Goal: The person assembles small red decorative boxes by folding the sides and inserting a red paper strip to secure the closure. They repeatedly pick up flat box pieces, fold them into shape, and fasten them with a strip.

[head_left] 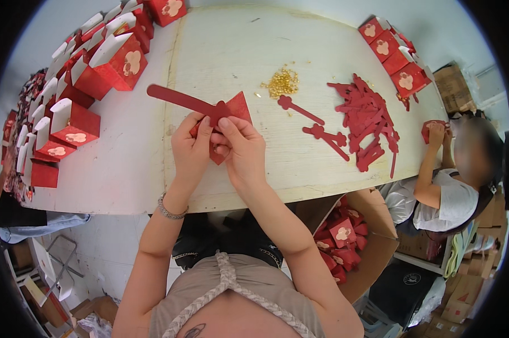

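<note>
Above the near edge of the table, both my hands hold a small red card box (239, 106), partly hidden behind the fingers. A dark red strip (182, 98) with a rounded end lies across it and sticks out to the left. My left hand (191, 143) is closed, its thumb pressed near the strip's scalloped part. My right hand (246, 147) is closed too, with thumb and fingers pinching the box and strip close to the left thumb. Whether a small fastener sits between the fingertips cannot be seen.
Gold fasteners (282, 83) lie heaped beyond my hands, with loose red strips (370, 115) piled to the right. Open red boxes (119, 59) stand along the left; more boxes (387, 45) are far right. A carton (373, 265) of red boxes stands below the edge. A co-worker (449, 186) sits right.
</note>
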Action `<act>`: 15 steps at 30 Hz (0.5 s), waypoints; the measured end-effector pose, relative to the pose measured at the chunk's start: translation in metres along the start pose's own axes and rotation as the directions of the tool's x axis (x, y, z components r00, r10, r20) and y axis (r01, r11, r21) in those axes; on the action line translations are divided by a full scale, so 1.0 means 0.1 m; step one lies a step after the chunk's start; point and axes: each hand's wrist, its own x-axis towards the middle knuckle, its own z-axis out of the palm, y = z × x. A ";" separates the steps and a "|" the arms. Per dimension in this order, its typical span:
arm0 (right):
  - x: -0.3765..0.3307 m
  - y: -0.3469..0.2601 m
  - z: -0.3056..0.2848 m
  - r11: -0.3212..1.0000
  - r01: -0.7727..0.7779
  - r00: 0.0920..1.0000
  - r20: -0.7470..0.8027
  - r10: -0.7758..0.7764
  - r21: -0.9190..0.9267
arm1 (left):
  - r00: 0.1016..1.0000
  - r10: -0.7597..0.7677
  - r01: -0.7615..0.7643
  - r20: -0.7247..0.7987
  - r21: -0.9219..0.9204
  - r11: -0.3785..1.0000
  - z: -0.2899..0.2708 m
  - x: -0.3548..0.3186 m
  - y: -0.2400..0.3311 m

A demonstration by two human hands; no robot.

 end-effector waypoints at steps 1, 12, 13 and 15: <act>0.03 0.03 0.01 0.998 0.024 0.999 0.022 -0.023 -0.057 | 0.999 0.037 -0.037 0.000 -0.030 0.999 -0.02 0.00 0.00; 0.46 -0.54 -0.71 -0.053 0.528 0.638 0.437 -0.634 -0.848 | 0.998 -0.054 0.056 -0.032 0.081 0.995 -0.08 0.09 -0.01; 0.55 -0.73 -0.89 -0.305 0.315 0.677 0.438 -0.591 -0.899 | 0.999 -0.039 0.041 -0.032 0.042 0.998 -0.05 0.11 -0.01; 0.68 -0.82 -1.23 -0.473 0.343 0.685 0.561 -0.465 -0.811 | 1.000 -0.012 0.011 -0.021 -0.039 0.999 -0.04 0.15 -0.01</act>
